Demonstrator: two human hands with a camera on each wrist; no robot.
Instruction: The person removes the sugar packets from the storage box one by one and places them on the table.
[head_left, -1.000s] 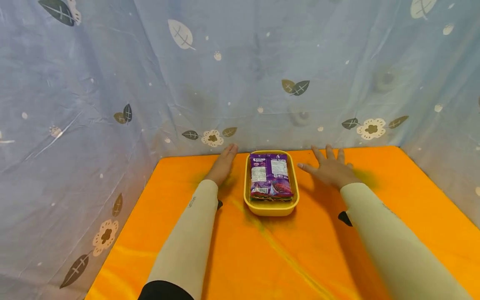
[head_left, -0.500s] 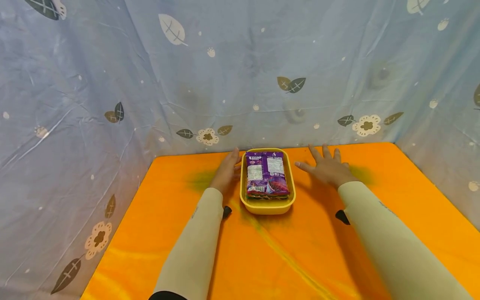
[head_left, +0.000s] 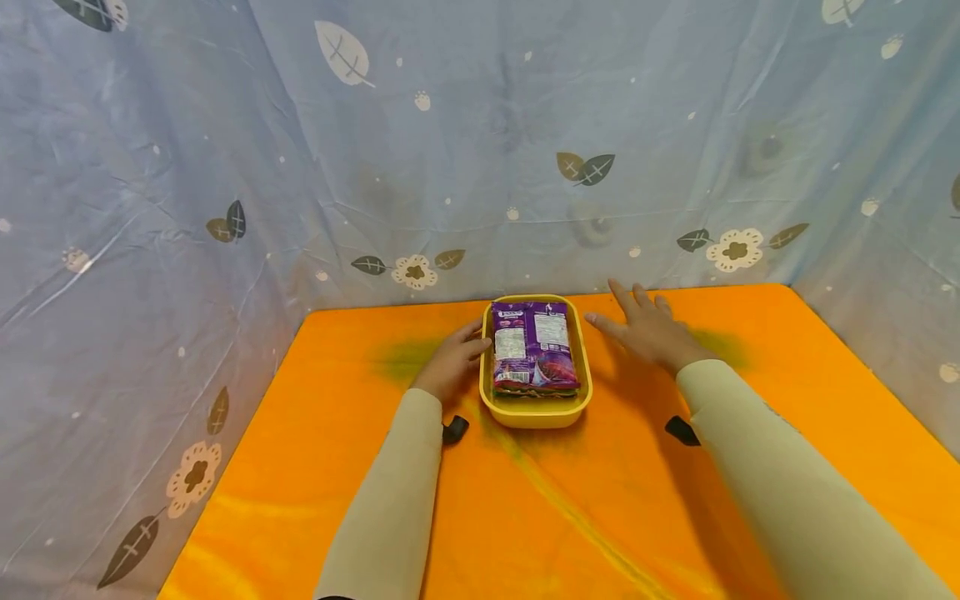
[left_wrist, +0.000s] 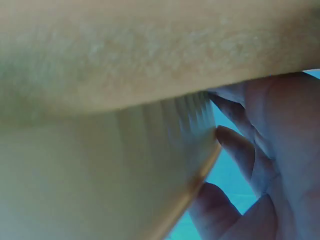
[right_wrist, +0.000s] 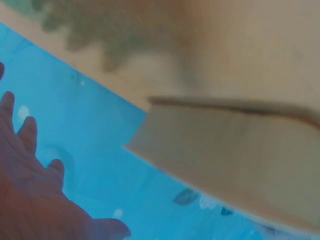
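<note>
A yellow plastic basket (head_left: 536, 418) sits on the orange tabletop, holding a stack of snack packets; the top one is a purple packet (head_left: 536, 346) with white label panels. My left hand (head_left: 450, 360) is at the basket's left side, its thumb over the rim and its fingers against the outer wall. In the left wrist view the fingers (left_wrist: 235, 150) bend at the ribbed basket wall (left_wrist: 150, 150). To the right of the basket, my right hand (head_left: 651, 333) hovers with fingers spread, apart from it. The right wrist view shows a gap between that hand and the basket wall (right_wrist: 225, 155).
A blue-grey curtain (head_left: 480, 125) with leaf and flower prints stands right behind the table's back edge and along both sides. The orange tabletop (head_left: 525, 517) has a raised crease and greenish patches. Pale sleeves cover both forearms.
My left hand has moved right from beside the basket onto its left rim. My right hand has shifted slightly toward the basket, fingers still spread. The basket and packets stay in place.
</note>
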